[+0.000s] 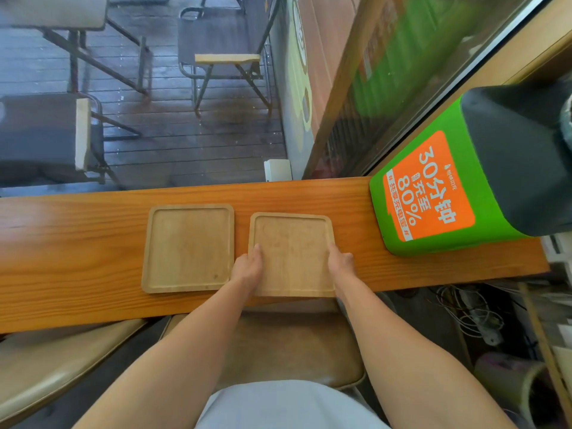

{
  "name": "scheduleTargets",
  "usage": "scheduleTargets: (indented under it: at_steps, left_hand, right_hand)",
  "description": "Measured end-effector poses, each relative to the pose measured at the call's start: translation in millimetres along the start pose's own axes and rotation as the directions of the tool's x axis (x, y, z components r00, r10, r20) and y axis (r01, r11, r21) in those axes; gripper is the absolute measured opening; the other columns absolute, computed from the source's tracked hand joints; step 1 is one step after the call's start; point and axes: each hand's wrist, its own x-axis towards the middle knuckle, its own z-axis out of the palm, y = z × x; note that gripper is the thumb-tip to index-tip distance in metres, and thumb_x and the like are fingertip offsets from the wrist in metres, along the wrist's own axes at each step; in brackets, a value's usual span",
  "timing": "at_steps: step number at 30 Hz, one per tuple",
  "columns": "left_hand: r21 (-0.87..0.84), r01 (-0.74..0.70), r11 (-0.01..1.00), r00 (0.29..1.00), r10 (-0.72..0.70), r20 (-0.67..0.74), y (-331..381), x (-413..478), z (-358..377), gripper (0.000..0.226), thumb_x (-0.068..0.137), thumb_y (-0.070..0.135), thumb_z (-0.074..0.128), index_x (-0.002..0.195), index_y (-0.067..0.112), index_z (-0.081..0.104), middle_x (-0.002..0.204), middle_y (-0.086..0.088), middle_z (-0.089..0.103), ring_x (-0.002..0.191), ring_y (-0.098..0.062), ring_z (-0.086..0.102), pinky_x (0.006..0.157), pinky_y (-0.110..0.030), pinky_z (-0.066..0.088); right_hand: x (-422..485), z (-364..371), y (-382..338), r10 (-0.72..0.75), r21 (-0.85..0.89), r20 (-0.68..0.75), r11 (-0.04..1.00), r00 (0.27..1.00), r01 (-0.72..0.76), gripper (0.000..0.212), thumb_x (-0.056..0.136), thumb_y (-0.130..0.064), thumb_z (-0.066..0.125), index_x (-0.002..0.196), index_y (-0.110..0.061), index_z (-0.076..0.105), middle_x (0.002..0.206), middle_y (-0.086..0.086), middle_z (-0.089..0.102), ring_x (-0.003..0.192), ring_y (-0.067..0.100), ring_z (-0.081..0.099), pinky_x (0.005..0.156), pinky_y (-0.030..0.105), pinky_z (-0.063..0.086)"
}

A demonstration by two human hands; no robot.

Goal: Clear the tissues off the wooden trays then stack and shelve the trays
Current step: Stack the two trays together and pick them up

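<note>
Both square wooden trays lie bare on the orange-brown wooden worktop (93, 243), with no tissue to be seen on either, so the clearing looks done; stacking and shelving are still to come, and no shelf shows from here. Furthest left, the left tray (188, 247) sits flat and untouched, just beside its neighbour with a narrow strip of worktop between them. Next comes the left hand (247, 269), clasped on the near left edge of the right tray (292, 253), thumb lying over the rim onto the tray's floor and the fingers (240, 274) curled down the outer side. The right hand (340, 264) mirrors it on the near right edge, thumb on top and fingers closed around the rim. The tray's near edge seems to hang just over the worktop's front, so I would judge it is about to be lifted across onto the other. A green charging station (433, 193) stands further right, well apart.
</note>
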Motion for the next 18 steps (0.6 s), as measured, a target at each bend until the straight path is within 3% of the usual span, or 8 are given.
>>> scheduleTargets:
  at_steps: [3,5,8,11,18]
  left_hand:
    - [-0.066,-0.016,0.998,0.996,0.01,-0.085,-2.1,-1.6,-8.1,0.067,0.099,0.06,0.027,0.124,0.008,0.06,0.109,-0.011,0.065,0.104,-0.028,0.061,0.094,-0.044,0.051]
    - [-0.068,-0.04,0.997,0.991,0.03,-0.134,-6.3,-0.6,-17.9,0.063,0.099,0.059,0.029,0.115,0.009,0.064,0.094,-0.007,0.064,0.093,-0.025,0.061,0.088,-0.041,0.051]
    - [-0.073,-0.066,0.995,0.986,0.054,-0.157,-11.4,1.3,-35.6,0.061,0.1,0.057,0.031,0.113,0.008,0.064,0.1,-0.01,0.065,0.095,-0.027,0.061,0.088,-0.041,0.05]
    - [-0.099,-0.079,0.992,0.979,0.058,-0.196,-18.5,4.0,-51.8,0.063,0.1,0.058,0.03,0.113,0.008,0.065,0.107,-0.014,0.067,0.101,-0.032,0.062,0.096,-0.047,0.05]
    - [-0.183,-0.096,0.978,0.968,0.049,-0.248,-27.8,14.6,-99.0,0.063,0.097,0.062,0.031,0.112,0.011,0.067,0.107,-0.012,0.068,0.101,-0.031,0.063,0.097,-0.05,0.049]
  right_hand:
    - [-9.8,16.1,-1.9,-0.006,-0.013,0.026,1.0,1.0,0.006,0.052,0.099,-0.052,0.032,0.132,-0.013,0.039,0.13,0.013,0.049,0.103,0.028,0.047,0.086,0.042,0.038]
    - [-15.3,25.8,-2.7,-0.017,-0.041,0.055,0.999,0.998,0.019,0.053,0.101,-0.051,0.027,0.136,-0.014,0.041,0.133,0.013,0.049,0.108,0.029,0.048,0.092,0.042,0.039]
    - [-20.7,40.7,-7.3,-0.027,-0.093,0.099,0.995,0.995,0.036,0.054,0.103,-0.046,0.025,0.143,-0.012,0.04,0.143,0.013,0.045,0.127,0.034,0.043,0.106,0.046,0.034]
    - [-29.1,55.6,-13.6,-0.032,-0.107,0.132,0.993,0.991,0.046,0.054,0.103,-0.045,0.024,0.143,-0.013,0.04,0.145,0.012,0.044,0.13,0.033,0.042,0.107,0.046,0.034]
    - [-49.0,95.8,-34.6,-0.061,-0.161,0.207,0.982,0.976,0.095,0.054,0.104,-0.044,0.022,0.147,-0.015,0.035,0.15,0.01,0.039,0.135,0.032,0.038,0.108,0.045,0.032]
